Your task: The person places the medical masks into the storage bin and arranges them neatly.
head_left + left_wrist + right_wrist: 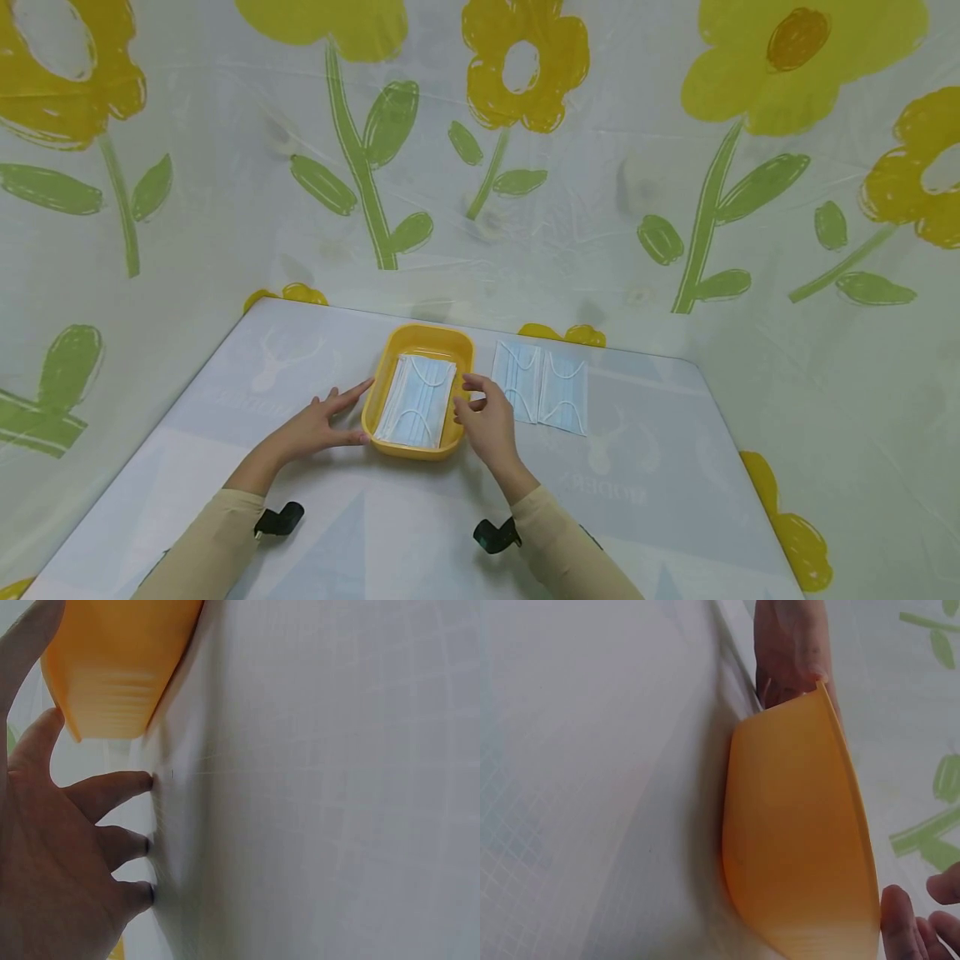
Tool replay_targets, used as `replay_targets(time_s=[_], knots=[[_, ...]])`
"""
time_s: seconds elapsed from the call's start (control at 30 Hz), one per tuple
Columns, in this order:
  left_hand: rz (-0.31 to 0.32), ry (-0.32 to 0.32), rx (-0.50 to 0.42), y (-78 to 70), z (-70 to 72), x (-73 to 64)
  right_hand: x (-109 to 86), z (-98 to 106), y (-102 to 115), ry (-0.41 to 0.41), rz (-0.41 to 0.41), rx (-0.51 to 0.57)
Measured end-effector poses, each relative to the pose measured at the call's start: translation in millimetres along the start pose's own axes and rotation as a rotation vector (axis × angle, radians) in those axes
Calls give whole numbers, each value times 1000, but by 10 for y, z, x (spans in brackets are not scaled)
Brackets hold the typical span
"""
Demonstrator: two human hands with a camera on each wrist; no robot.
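Note:
A yellow rectangular tray (419,455) sits on the table, with blue pleated face masks (418,400) stacked flat inside it. My left hand (311,427) is at the tray's left side, its fingers spread. Thumb and index finger touch the rim, while in the left wrist view the other fingertips (142,782) rest on the tabletop. On the opposite side, my right hand (491,423) bends its fingers loosely over the right rim. The right wrist view shows one of its fingers (901,922) against the tray's edge; nothing is visibly held in it.
Two more masks, a left one (517,379) and a right one (564,392), lie side by side on the table (660,467) right of the tray. A flower-printed curtain (585,233) rises behind the table's back edge and along its sides.

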State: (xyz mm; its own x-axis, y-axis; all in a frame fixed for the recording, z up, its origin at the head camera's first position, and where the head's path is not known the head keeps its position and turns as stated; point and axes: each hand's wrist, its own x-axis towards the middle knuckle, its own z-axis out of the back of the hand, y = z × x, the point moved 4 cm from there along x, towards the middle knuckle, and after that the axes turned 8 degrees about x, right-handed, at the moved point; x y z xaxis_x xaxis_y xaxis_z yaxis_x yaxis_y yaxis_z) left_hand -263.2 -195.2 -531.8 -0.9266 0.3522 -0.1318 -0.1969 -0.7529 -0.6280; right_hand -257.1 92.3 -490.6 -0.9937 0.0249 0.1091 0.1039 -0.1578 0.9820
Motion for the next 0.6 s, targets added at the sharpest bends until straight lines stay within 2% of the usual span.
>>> replay_targets(time_s=[0.6], knots=[[21, 10, -8, -20, 6, -5, 8, 103, -83, -74, -45, -52]])
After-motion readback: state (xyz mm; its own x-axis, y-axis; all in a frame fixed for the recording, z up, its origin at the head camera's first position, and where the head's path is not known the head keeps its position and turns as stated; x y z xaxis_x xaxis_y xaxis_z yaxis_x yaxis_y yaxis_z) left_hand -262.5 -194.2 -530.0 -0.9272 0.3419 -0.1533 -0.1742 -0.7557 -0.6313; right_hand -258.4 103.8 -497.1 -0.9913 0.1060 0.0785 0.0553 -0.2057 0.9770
